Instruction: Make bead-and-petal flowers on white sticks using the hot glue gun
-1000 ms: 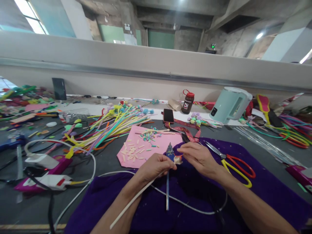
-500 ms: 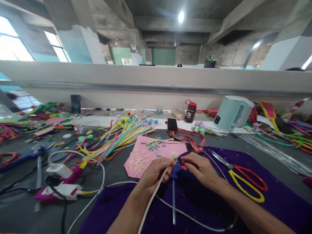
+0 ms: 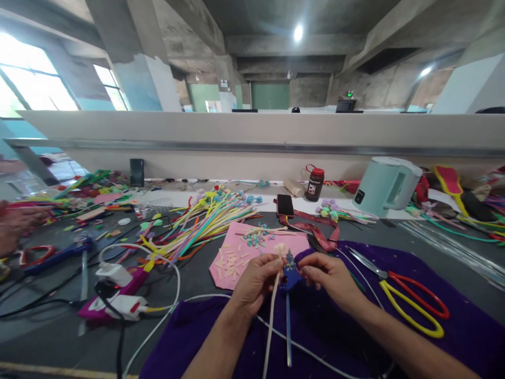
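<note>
My left hand (image 3: 258,281) pinches a cream stem (image 3: 270,321) just below its small pale fluffy tip (image 3: 280,249). The stem hangs down towards the bottom edge. Right of it, my right hand (image 3: 321,271) has its fingers curled close to a blue glue gun (image 3: 292,276); whether they hold anything is too small to tell. The glue gun's metal nozzle points up between the hands, and a clear glue stick (image 3: 289,331) extends below it. Behind my left hand lies a pink sheet (image 3: 221,281) with cream and coloured small pieces on it.
Red-and-yellow scissors (image 3: 414,302) lie on purple cloth (image 3: 445,273) at right. A power strip (image 3: 130,284) with cables is at left. Behind are bundled stems (image 3: 205,226), a phone (image 3: 284,206), a bottle (image 3: 314,184) and a kettle (image 3: 384,187). Another person's hand (image 3: 16,226) shows at the far left.
The view has shifted, moving the table items rightward in the picture. The gap between the stem tip and my right hand has widened, showing the nozzle. Another person's hand has appeared at far left.
</note>
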The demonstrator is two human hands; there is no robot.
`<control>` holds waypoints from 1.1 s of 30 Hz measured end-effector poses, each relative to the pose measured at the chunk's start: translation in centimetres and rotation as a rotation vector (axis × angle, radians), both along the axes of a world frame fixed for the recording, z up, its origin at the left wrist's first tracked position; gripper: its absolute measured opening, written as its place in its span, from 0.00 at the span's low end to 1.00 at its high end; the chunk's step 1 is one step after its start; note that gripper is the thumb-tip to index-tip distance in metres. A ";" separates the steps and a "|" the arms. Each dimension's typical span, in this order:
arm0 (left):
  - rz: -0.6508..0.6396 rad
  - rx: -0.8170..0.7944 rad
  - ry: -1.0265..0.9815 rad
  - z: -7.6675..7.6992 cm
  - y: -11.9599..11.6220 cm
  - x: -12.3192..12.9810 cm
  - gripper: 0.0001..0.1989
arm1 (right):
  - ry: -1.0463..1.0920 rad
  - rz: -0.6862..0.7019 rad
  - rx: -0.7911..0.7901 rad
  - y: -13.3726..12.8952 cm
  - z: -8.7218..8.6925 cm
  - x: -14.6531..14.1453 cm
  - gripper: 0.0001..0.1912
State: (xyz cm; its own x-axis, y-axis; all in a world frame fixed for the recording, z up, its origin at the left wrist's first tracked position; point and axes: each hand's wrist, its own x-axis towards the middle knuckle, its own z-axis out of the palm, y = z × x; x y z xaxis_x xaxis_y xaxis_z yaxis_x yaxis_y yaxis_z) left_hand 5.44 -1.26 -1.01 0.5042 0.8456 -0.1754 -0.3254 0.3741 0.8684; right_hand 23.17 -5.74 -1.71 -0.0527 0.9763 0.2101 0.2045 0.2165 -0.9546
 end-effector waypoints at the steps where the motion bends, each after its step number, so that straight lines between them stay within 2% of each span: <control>1: -0.010 0.014 0.030 0.0 0.0 0.1 0.09 | 0.069 -0.009 -0.024 0.0 0.1 -0.2 0.08; 4: -0.042 0.079 0.104 -0.1 -0.1 0.3 0.09 | 0.233 -0.025 -0.064 0.1 0.4 -0.6 0.09; 7: -0.075 0.131 0.151 -0.4 -0.2 0.3 0.09 | 0.308 -0.021 -0.089 0.1 0.6 -0.6 0.11; 14: -0.125 0.124 0.177 -0.8 -0.3 0.3 0.09 | 0.299 -0.018 -0.082 -0.1 0.7 -0.2 0.08; 22: -0.043 0.178 0.203 -0.7 -0.4 0.7 0.10 | 0.275 -0.051 -0.090 -0.1 0.7 -0.4 0.06; 26: -0.023 0.093 0.154 0.0 -0.5 0.3 0.09 | 0.271 -0.034 -0.073 -0.1 1.0 -0.6 0.06; 30: -0.083 -0.051 0.016 0.8 -0.4 -0.4 0.11 | 0.259 0.004 -0.061 -0.2 1.6 -1.0 0.08; 33: -0.116 -0.067 -0.024 0.9 -0.4 -0.6 0.10 | 0.276 0.031 -0.050 -0.1 2.1 -1.4 0.09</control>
State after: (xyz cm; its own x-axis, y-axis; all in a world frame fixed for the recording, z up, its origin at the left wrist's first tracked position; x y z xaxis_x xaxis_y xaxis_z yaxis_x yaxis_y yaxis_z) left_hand 4.86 -1.63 -0.15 0.6026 0.7683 -0.2160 -0.2971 0.4671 0.8328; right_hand 21.80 -5.87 0.42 -0.0301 0.9847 0.1717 -0.0704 0.1693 -0.9830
